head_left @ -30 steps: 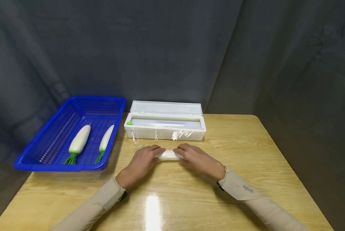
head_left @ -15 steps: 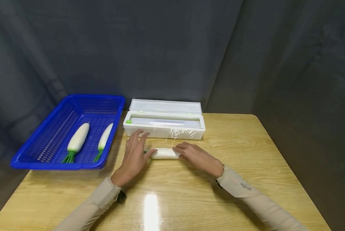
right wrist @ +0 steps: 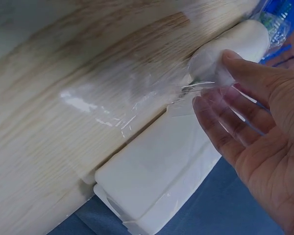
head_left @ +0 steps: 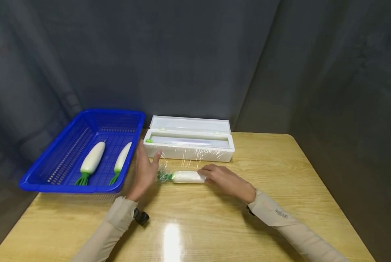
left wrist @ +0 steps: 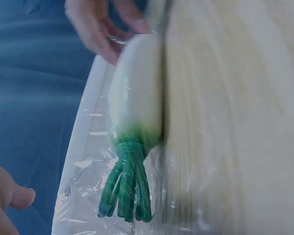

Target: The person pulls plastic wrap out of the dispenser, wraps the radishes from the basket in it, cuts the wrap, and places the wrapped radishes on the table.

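Note:
A white radish (head_left: 187, 177) with green stems lies crosswise on the table under clear plastic wrap (head_left: 185, 163). The film stretches from it back to a white cling film dispenser (head_left: 189, 152), whose lid stands up. My right hand (head_left: 226, 182) grips the radish at its tapered end; in the right wrist view the thumb (right wrist: 235, 61) lies on top and the fingers curl about the tip. Beside the stem end, my left hand (head_left: 145, 173) is spread and apart from the radish. The left wrist view shows crinkled film around the green stems (left wrist: 127, 188).
A blue plastic basket (head_left: 74, 189) stands at the left, close to my left hand. Inside lie two more white radishes, one (head_left: 93, 158) fully seen and another (head_left: 122, 158) partly behind the basket's side. A dark curtain (head_left: 182, 58) hangs behind the wooden table (head_left: 264, 167).
My left hand has let go of the radish and moved left, opening out and uncovering the green stems. The right hand stays on the tapered end.

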The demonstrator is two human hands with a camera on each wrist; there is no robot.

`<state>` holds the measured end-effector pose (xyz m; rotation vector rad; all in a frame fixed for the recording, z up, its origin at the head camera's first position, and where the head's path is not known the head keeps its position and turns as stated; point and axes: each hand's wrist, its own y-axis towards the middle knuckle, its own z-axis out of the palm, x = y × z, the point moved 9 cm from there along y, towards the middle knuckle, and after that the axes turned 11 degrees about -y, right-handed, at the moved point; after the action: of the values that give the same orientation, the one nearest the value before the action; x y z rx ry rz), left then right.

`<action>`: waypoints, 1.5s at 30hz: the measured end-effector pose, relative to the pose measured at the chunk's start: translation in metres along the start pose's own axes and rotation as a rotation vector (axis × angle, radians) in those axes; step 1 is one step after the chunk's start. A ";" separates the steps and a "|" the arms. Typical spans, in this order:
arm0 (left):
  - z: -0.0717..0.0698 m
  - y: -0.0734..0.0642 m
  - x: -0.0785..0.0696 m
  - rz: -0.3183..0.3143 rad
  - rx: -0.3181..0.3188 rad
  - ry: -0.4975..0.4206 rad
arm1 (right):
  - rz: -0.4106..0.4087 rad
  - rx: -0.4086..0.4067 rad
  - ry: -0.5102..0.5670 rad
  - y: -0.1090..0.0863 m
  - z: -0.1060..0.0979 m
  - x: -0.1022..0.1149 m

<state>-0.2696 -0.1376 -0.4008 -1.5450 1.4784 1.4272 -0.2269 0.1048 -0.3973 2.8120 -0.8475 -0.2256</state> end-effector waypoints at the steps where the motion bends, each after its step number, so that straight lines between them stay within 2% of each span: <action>1: -0.001 0.002 0.002 -0.015 -0.010 -0.023 | -0.003 0.000 0.000 0.000 0.000 0.000; 4: -0.003 0.009 0.006 -0.040 -0.041 -0.079 | -0.003 0.005 -0.016 0.001 0.000 -0.003; 11: 0.003 0.025 0.012 -0.089 -0.058 -0.171 | 0.008 0.035 -0.051 0.002 -0.001 -0.010; 19: 0.007 0.031 0.026 -0.143 -0.106 -0.234 | -0.001 0.037 -0.035 0.011 -0.008 -0.014; 24: 0.008 0.037 0.031 -0.128 -0.120 -0.392 | 0.021 -0.008 -0.023 0.022 -0.023 -0.021; 27: 0.009 0.038 0.036 -0.163 -0.104 -0.480 | 0.040 -0.019 -0.014 0.030 -0.031 -0.028; 30: 0.011 0.038 0.040 -0.235 -0.088 -0.534 | 0.049 -0.013 -0.007 0.040 -0.038 -0.034; 36: 0.012 0.036 0.044 -0.362 -0.064 -0.597 | 0.080 0.030 0.077 0.072 -0.045 -0.045; 41: 0.014 0.034 0.044 -0.393 -0.042 -0.613 | 0.087 0.073 0.130 0.100 -0.041 -0.048; 45: 0.013 0.032 0.046 -0.397 -0.056 -0.606 | 0.071 0.081 0.161 0.125 -0.038 -0.045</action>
<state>-0.3119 -0.1487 -0.4380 -1.1920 0.7345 1.5122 -0.3230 0.0330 -0.3282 2.8202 -0.9358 0.0457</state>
